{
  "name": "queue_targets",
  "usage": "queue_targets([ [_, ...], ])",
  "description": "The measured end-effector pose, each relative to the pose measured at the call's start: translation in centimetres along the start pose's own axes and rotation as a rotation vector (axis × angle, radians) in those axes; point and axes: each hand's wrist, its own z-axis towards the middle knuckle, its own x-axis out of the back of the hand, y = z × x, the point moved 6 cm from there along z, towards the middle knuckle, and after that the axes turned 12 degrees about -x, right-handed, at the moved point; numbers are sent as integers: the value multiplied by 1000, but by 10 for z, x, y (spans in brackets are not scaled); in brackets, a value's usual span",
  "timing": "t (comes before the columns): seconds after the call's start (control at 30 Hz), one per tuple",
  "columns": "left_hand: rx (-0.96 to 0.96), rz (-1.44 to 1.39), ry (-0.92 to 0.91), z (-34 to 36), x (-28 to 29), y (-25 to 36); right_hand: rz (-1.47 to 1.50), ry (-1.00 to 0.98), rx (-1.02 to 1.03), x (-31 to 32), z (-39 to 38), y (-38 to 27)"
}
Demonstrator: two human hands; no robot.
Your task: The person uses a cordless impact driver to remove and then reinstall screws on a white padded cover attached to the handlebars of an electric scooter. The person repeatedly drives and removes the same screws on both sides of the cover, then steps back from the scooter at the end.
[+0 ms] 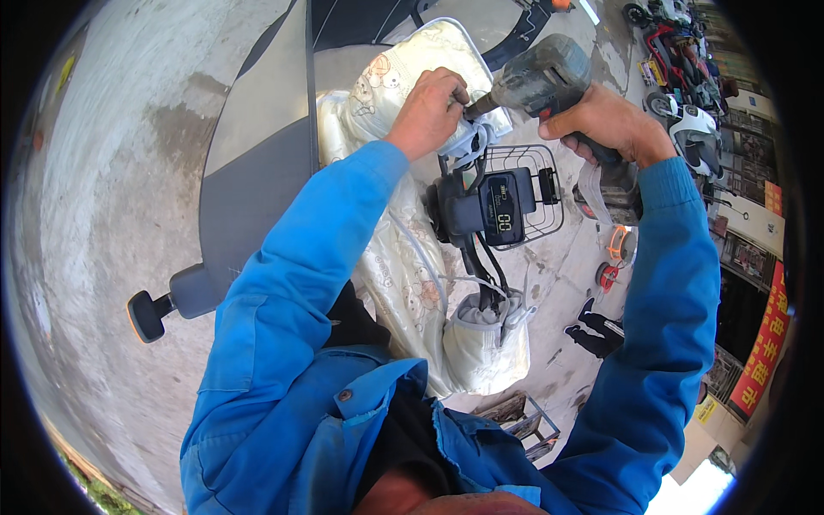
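Gripping a grey-black power drill (pixel 549 70), the right hand (pixel 611 122) points it toward the curled left hand (pixel 429 113), whose hold is unclear, by a shiny cream cover (pixel 383 86).

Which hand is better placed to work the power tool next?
The right hand, likely: it grips the power tool, while the left hand is beside its tip, over the padded cover.
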Motion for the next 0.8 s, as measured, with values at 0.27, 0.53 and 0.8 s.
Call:
queue_targets([
  [0.27,41,2,-27,1,1,1,-45,-8,-22,0,3,-15],
  [0.53,-11,-24,18,1,2,4,-37,-7,-15,-5,9,-10],
  [0.8,-44,10,-14,2,0,2,-143,84,58,1,20,-10],
])
